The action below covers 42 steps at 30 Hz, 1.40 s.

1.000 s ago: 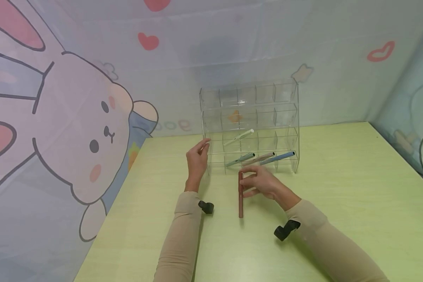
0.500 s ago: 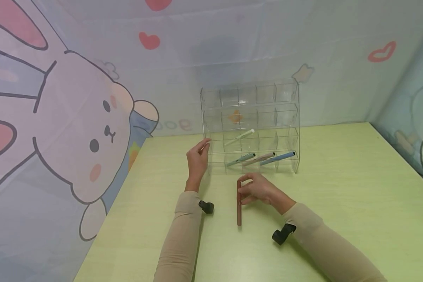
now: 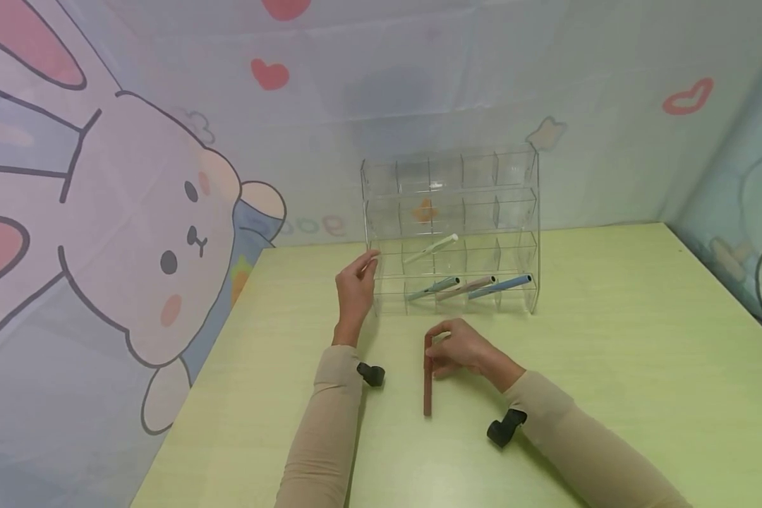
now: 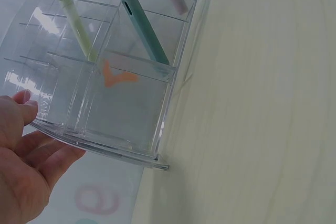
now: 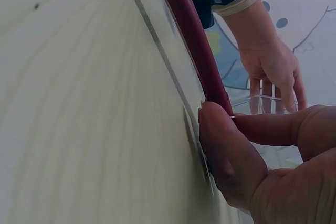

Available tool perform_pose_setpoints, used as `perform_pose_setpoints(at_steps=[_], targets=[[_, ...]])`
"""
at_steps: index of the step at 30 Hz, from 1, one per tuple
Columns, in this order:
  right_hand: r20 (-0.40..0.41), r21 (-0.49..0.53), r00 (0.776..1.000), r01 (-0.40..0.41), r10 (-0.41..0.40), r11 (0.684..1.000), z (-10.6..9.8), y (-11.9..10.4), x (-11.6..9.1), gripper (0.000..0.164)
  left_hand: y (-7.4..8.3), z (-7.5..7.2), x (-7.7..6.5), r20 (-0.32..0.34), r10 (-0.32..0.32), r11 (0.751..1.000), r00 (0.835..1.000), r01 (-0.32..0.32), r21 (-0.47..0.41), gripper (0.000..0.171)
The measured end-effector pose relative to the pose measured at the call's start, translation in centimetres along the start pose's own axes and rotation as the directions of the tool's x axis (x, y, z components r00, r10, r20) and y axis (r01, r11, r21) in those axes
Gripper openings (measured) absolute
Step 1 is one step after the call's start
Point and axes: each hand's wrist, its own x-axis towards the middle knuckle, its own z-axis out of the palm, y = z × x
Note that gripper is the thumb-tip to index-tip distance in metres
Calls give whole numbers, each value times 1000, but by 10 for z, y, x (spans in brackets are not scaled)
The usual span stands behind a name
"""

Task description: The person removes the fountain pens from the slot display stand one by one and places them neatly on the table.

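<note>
My left hand (image 3: 355,289) grips the left side edge of a clear acrylic pen rack (image 3: 536,212); in the left wrist view the thumb lies on the front and the other fingers go behind the panel. My right hand (image 3: 466,349) pinches a dark red pen (image 3: 427,395) between thumb and fingers, close over the table in front of the rack. That pen points toward the person. On the rack's lowest tier lean a teal pen (image 4: 142,24), a pinkish-beige pen (image 3: 470,288) and a blue pen (image 3: 502,286). A pale green pen (image 3: 434,247) leans one tier higher.
The rack stands near the back of a yellow-green wood-grain table (image 3: 635,353). Behind it hangs a cloth backdrop (image 3: 317,141) printed with a rabbit and hearts. A black wrist camera (image 3: 506,427) sticks out from the right sleeve, another (image 3: 371,374) from the left.
My right hand has drawn the dark red pen away from the rack, toward the person and slightly left. My left hand has stayed at the rack's side.
</note>
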Motion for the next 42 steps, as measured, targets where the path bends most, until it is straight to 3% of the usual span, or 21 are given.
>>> perform_pose_setpoints(at_steps=[10,19,42], targets=[[-47,-116,999,21,-26,993,8,0,-2,43,1,-1,-1,-3,-7,1000,1000,7,1,22],[-59,-153,998,14,-23,988,10,1,-3,40,0,-1,0,-6,-1,1000,1000,1,6,22],[-10,-250,1000,8,-11,968,12,1,-5,29,2,-1,-1,6,4,1000,1000,-4,-4,23]])
